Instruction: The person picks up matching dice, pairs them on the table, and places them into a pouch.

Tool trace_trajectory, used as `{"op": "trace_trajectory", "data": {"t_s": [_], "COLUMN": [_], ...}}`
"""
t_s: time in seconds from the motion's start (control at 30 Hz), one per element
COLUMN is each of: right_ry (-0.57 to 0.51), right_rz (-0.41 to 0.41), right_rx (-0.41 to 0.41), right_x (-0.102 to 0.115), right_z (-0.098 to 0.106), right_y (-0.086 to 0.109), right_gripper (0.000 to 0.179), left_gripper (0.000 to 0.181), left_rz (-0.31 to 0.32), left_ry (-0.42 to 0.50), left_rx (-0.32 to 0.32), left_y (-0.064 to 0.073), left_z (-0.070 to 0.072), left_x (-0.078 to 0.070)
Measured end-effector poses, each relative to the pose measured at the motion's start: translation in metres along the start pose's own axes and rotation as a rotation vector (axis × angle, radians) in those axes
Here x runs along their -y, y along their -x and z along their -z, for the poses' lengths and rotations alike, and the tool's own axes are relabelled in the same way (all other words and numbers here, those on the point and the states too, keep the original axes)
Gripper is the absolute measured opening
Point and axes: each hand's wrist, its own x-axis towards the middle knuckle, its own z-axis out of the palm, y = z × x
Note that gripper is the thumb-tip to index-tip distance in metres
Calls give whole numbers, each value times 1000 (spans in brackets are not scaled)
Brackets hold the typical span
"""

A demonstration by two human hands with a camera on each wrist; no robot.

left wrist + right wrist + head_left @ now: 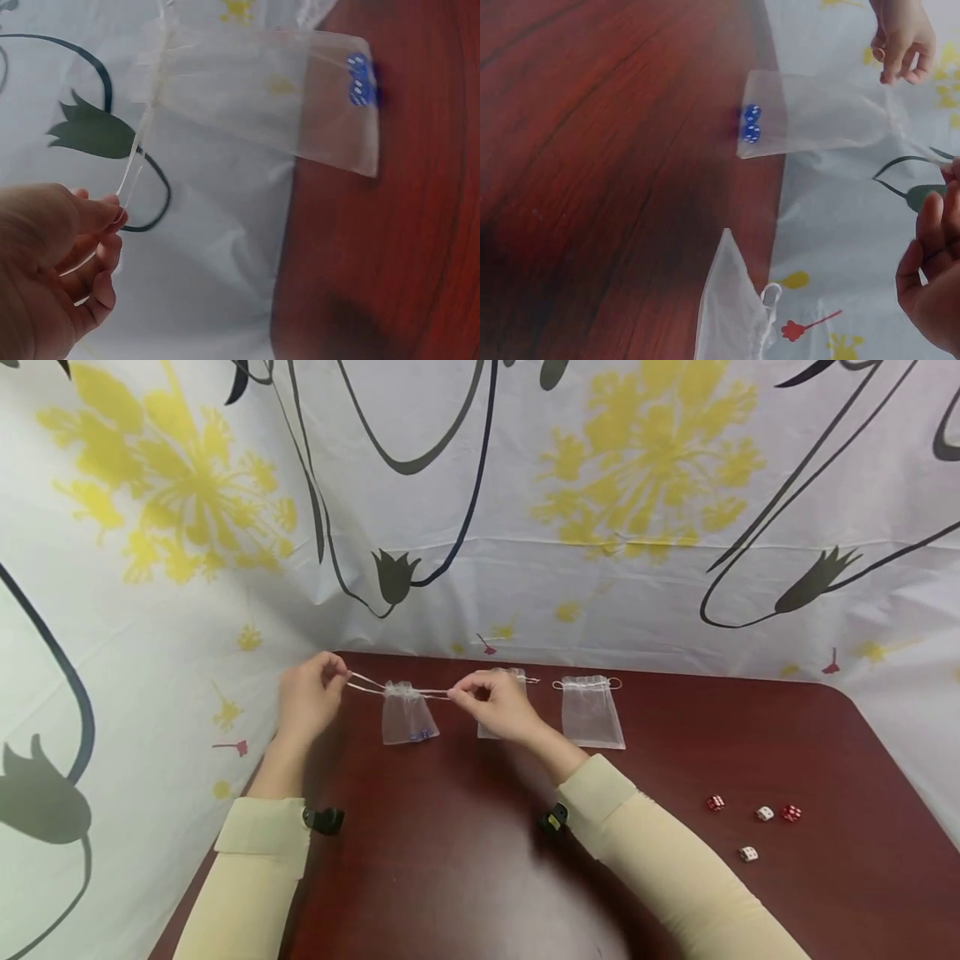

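Observation:
A sheer white drawstring pouch (406,718) hangs between my hands, its neck gathered. Two blue dice (360,79) lie together at its bottom, showing through the mesh. My left hand (309,697) pinches the cord loop on the pouch's left side between thumb and fingertips. On the other side my right hand (501,703) pinches the opposite cord (435,693), and both cords are drawn out to the sides. In the right wrist view the pouch (817,112) stretches between the two hands, with the dice at the end away from the cords.
Behind the right hand lies a second pouch (491,727), partly hidden, and a third pouch (591,714) lies flat to its right. Red dice (791,813) and white dice (748,853) sit on the table's right side. A patterned curtain (525,568) borders the dark red table (450,860).

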Motion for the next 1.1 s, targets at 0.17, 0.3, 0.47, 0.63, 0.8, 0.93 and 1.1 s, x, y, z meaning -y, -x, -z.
{"op": "trace_trajectory", "data": {"t_s": [0.17,0.3,0.47,0.63,0.8,0.93,1.1], "right_ry": [174,245,311,316,303,330,357], "right_rz": [82,115,76,7,-32,-21,10], "right_rx": [-98,-175,-234,-185,-151,-140,-130], "right_x": [-7,-13,-24,-30,-30,-29,-29], "right_z": [-4,-6,-4,5,16,23,33], "right_y": [-5,-9,-13,-15,-13,-7,3], "right_gripper": [13,13,12,25,29,31,32], "left_gripper": [8,8,9,22,26,28,27], "left_rz": [2,-23,-36,-48,-68,-83,-72], "left_ry": [-52,-72,-81,-70,-50,-52,-56], "left_rx": [19,17,26,3,26,89,178], "left_y": [-9,-19,-30,-31,-26,-18,-6], "left_z": [-11,-20,-30,-34,-34,-35,-40], "left_x": [5,6,0,-6,-11,-15,-20]}}
